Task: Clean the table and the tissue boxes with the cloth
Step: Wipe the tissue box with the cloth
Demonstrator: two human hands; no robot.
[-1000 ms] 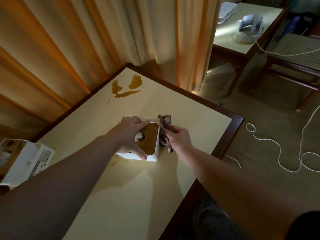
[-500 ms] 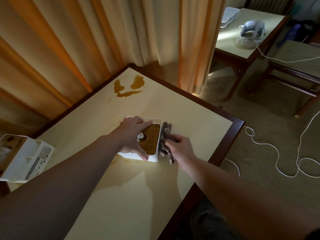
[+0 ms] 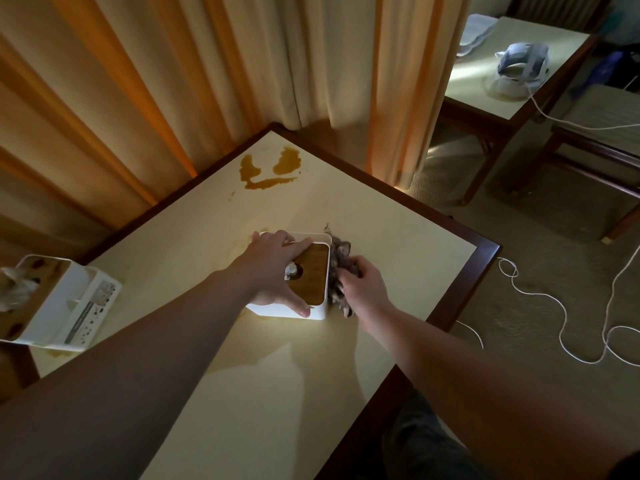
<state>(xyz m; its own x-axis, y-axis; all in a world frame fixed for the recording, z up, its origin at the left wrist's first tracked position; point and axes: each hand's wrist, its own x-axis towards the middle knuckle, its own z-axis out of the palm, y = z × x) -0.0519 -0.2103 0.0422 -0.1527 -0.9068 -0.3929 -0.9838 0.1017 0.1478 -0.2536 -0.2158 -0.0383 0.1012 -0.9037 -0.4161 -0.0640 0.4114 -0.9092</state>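
A white tissue box with a wooden lid (image 3: 311, 275) sits near the middle of the cream table (image 3: 398, 237). My left hand (image 3: 273, 268) lies over its top, fingers and thumb wrapped round its edges. My right hand (image 3: 363, 285) grips a crumpled brown cloth (image 3: 337, 265) and presses it against the box's right side. A second white tissue box (image 3: 65, 306) stands at the table's left edge. A brown liquid stain (image 3: 268, 171) marks the far corner of the table.
Orange and cream curtains (image 3: 173, 81) hang behind the table. A white cord (image 3: 561, 313) loops over the carpet to the right. Farther right stand another table with a white and grey device (image 3: 523, 64) and a chair (image 3: 606, 119).
My right hand has slid the cloth along the box's right side, first toward me, then back away. My left hand has stayed on the box.
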